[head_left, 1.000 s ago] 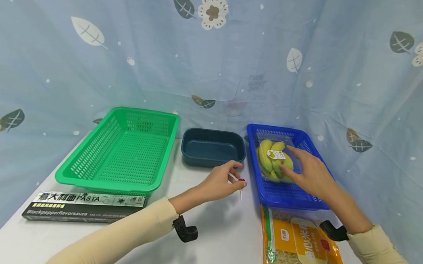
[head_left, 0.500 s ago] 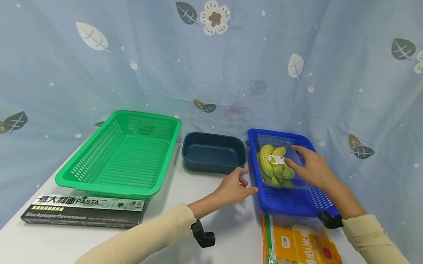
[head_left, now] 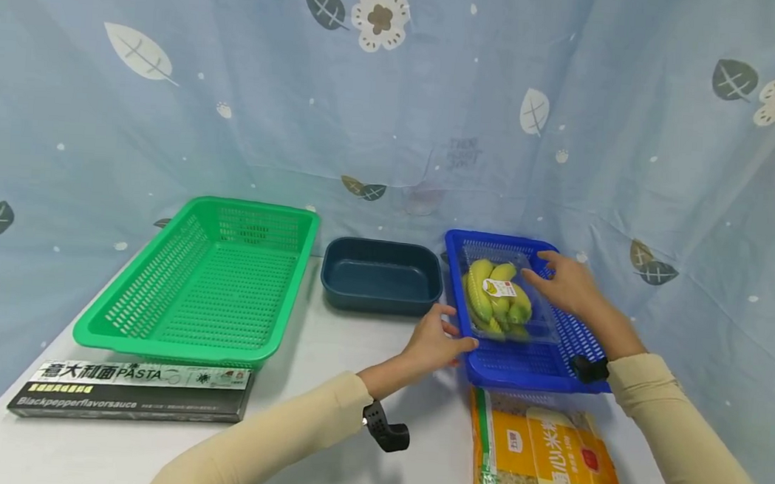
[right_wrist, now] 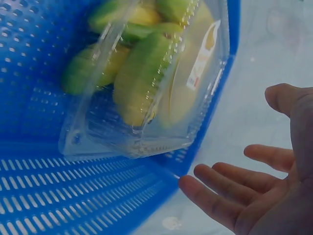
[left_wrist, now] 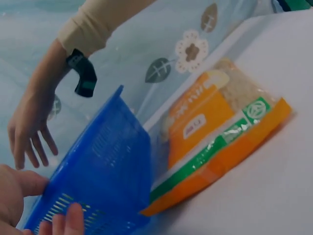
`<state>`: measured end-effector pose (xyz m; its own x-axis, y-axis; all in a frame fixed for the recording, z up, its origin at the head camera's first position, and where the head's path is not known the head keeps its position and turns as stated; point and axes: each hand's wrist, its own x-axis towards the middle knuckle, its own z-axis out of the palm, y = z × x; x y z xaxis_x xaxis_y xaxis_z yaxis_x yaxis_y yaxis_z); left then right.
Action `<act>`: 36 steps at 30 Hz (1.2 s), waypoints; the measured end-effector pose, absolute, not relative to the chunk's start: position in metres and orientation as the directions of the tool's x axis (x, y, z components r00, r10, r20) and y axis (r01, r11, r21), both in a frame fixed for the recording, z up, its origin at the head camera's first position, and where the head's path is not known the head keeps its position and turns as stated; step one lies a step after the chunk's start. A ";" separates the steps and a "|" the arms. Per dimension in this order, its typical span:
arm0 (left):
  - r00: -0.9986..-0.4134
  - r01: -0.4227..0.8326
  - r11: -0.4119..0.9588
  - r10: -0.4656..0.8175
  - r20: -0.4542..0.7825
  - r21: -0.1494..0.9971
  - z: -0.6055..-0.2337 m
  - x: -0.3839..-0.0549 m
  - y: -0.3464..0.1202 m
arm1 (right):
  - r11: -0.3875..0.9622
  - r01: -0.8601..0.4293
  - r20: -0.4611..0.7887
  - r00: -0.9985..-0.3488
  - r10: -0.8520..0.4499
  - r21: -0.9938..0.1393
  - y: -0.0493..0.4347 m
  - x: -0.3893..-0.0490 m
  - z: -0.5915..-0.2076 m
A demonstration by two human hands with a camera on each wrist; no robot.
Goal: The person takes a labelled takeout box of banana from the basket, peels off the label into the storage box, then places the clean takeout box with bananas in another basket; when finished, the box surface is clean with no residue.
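Beside the near left side of the blue basket (head_left: 575, 335) is my left hand (head_left: 431, 341). In the left wrist view its thumb (left_wrist: 34, 183) lies at the rim, with fingertips (left_wrist: 73, 220) in front of the outer wall. At the basket's far right edge my right hand (head_left: 568, 283) has its fingers spread and holds nothing. The right wrist view shows those fingers (right_wrist: 210, 200) close to the rim; contact cannot be told. Inside the basket sits a clear plastic box (right_wrist: 142, 144) of yellow-green bananas (head_left: 480, 296), with a white label.
A green basket (head_left: 224, 299) stands at left, behind a black pasta box (head_left: 131, 397). Between the baskets is a dark blue bin (head_left: 382, 271). An orange bag of grain (head_left: 541, 459) lies in front of the blue basket. A patterned curtain (head_left: 395, 124) hangs behind.
My left hand has moved right to the blue basket's side. My right hand has drawn back from over the banana box toward the far right rim. The red lollipop near my left hand is now hidden.
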<state>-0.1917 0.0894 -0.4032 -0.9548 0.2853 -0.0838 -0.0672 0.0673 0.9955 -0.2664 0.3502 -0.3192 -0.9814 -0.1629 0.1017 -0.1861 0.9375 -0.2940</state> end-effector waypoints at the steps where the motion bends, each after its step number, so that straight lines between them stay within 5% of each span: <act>1: -0.955 -0.083 0.046 0.282 -0.093 0.995 -0.403 -0.193 0.091 | 0.939 -0.176 0.094 -0.983 -0.155 -0.294 0.350 -0.269 -0.320; 8: -0.953 -0.159 -0.060 0.269 -0.138 0.985 -0.402 -0.198 0.095 | 0.942 -0.114 0.052 -0.993 -0.102 -0.315 0.353 -0.288 -0.319; 36: -0.972 -0.153 -0.089 0.196 -0.133 0.984 -0.406 -0.192 0.101 | 0.944 -0.011 -0.123 -0.991 -0.055 -0.330 0.366 -0.337 -0.348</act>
